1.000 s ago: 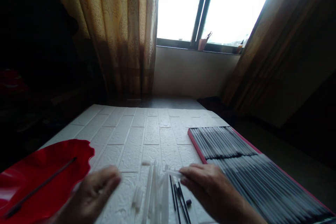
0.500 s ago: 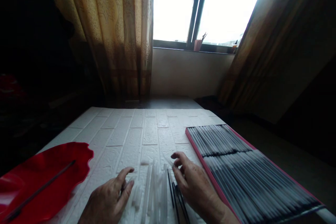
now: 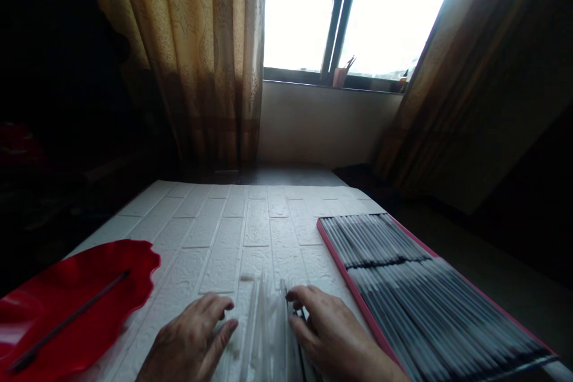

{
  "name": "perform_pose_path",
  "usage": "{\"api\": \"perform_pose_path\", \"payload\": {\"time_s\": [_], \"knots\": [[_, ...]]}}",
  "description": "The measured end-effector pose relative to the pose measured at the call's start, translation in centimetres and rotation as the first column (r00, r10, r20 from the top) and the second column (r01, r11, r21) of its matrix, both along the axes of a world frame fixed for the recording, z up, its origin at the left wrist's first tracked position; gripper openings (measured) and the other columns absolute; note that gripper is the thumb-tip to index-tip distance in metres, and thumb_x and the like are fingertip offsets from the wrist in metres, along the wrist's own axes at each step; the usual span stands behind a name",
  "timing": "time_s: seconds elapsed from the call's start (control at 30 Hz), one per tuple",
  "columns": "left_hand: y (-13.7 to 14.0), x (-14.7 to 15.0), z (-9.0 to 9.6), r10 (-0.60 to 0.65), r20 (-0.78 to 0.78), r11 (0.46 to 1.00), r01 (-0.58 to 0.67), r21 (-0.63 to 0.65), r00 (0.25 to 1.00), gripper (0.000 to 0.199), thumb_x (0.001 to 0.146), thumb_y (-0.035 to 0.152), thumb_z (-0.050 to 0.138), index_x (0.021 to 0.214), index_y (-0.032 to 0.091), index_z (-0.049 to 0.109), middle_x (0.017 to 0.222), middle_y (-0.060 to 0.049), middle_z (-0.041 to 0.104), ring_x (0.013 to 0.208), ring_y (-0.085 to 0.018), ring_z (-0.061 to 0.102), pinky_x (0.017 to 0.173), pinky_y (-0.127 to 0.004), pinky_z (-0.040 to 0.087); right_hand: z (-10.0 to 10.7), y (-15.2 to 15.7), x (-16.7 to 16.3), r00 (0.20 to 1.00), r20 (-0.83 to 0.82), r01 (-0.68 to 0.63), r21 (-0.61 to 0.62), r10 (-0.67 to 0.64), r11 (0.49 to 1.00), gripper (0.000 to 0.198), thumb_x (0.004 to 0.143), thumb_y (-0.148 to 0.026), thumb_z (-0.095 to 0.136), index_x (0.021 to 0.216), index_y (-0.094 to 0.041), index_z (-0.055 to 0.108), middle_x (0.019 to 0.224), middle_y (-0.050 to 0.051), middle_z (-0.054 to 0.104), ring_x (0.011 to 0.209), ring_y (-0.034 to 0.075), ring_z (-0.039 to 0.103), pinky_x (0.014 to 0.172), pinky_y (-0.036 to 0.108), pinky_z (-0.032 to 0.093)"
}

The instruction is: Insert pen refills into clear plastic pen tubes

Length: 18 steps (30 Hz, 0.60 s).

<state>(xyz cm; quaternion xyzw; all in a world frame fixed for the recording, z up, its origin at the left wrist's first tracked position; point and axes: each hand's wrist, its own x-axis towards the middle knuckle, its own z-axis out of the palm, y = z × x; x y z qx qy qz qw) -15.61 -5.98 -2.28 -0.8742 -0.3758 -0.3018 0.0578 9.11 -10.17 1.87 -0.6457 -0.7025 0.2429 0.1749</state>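
Note:
My left hand (image 3: 190, 337) hovers over the white table, left of a loose bundle of clear plastic tubes (image 3: 264, 328). Its thumb and fingers are curved and apart, with nothing visible between them. On the bundle's other side, my right hand (image 3: 335, 328) reaches down at several thin dark rods (image 3: 298, 349), its thumb and index fingertip apart. Whether it touches a rod is unclear. Small pale pieces (image 3: 233, 346), blurred, lie beside my left thumb.
On the right, a red-edged tray (image 3: 333, 250) holds two rows of dark rods in clear sleeves (image 3: 430, 310). A red scalloped dish (image 3: 129, 298) at left carries one dark rod (image 3: 71, 319). Beyond the white brick-patterned tabletop (image 3: 255, 215) are curtains and a window.
My right hand has come down and slightly right, its fingers now over the dark rods; a thin clear piece at its fingertips no longer shows. My left hand has shifted slightly right.

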Motion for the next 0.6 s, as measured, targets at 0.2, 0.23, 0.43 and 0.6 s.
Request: {"api": "perform_pose_path", "payload": {"time_s": [0.2, 0.23, 0.43, 0.6], "knots": [[-0.9, 0.9, 0.2, -0.158, -0.052, 0.971, 0.146, -0.190, 0.986, 0.013, 0.095, 0.027, 0.047, 0.098, 0.028, 0.059, 0.087, 0.001, 0.073, 0.081, -0.017, 0.073, 0.072, -0.024, 0.059, -0.3, 0.0, 0.4, 0.999, -0.044, 0.013, 0.052, -0.011, 0.999, 0.027, 0.085, -0.015, 0.050, 0.105, -0.018, 0.068, 0.100, 0.009, 0.073, 0.095, 0.023, 0.066, 0.081, 0.029, 0.046], [-0.9, 1.1, 0.3, -0.181, -0.047, 0.960, 0.166, -0.225, 0.982, 0.012, 0.094, 0.025, 0.048, 0.097, 0.028, 0.059, 0.087, 0.001, 0.072, 0.081, -0.017, 0.073, 0.072, -0.023, 0.059, -0.4, 0.0, 0.4, 0.999, -0.035, 0.012, 0.060, -0.010, 0.998, 0.025, 0.086, -0.015, 0.050, 0.102, -0.019, 0.068, 0.098, 0.009, 0.073, 0.092, 0.023, 0.066, 0.080, 0.029, 0.046], [-0.5, 0.9, 0.4, -0.211, 0.054, 0.945, 0.218, -0.244, 0.976, 0.015, 0.096, 0.025, 0.045, 0.105, 0.027, 0.057, 0.093, -0.001, 0.070, 0.082, -0.015, 0.073, 0.073, -0.019, 0.058, -0.5, 0.5, 0.4, 0.999, -0.033, 0.032, 0.130, -0.028, 0.991, 0.020, 0.086, -0.017, 0.052, 0.093, -0.020, 0.070, 0.091, 0.006, 0.072, 0.082, 0.019, 0.065, 0.072, 0.025, 0.044], [-0.2, 0.8, 0.5, -0.183, 0.087, 0.982, 0.186, -0.024, 0.979, 0.017, 0.097, 0.033, 0.044, 0.107, 0.029, 0.057, 0.096, -0.002, 0.073, 0.086, -0.017, 0.074, 0.076, -0.018, 0.059, -0.3, 1.2, 0.3, 0.997, -0.057, 0.061, 0.202, -0.051, 0.977, 0.020, 0.087, -0.018, 0.052, 0.092, -0.020, 0.071, 0.088, 0.004, 0.073, 0.075, 0.017, 0.065, 0.068, 0.024, 0.044]]}}
